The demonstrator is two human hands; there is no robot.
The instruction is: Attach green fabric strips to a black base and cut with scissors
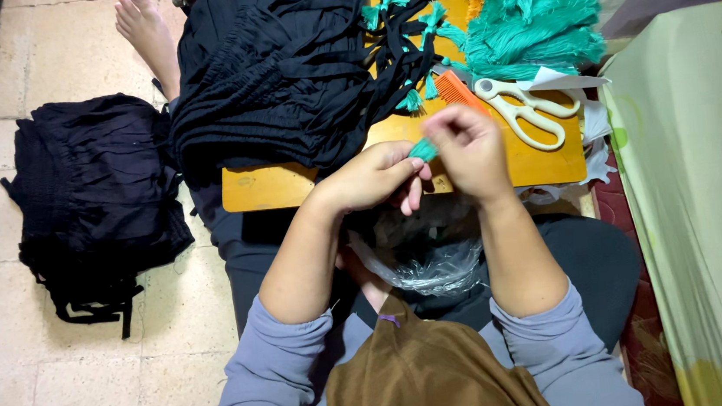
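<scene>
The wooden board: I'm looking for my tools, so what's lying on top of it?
On the wooden board: white scissors, orange comb, teal tassels and stacked black garments. Anything beneath the garments is hidden.

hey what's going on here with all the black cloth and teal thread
A person sitting on the floor holds a small teal tassel between the left hand and right hand, over a low wooden board. On the board lie a heap of black garments with teal tassels on their ties, a bundle of teal yarn, an orange comb and white scissors. Another black pile sits on the tiles.
</scene>
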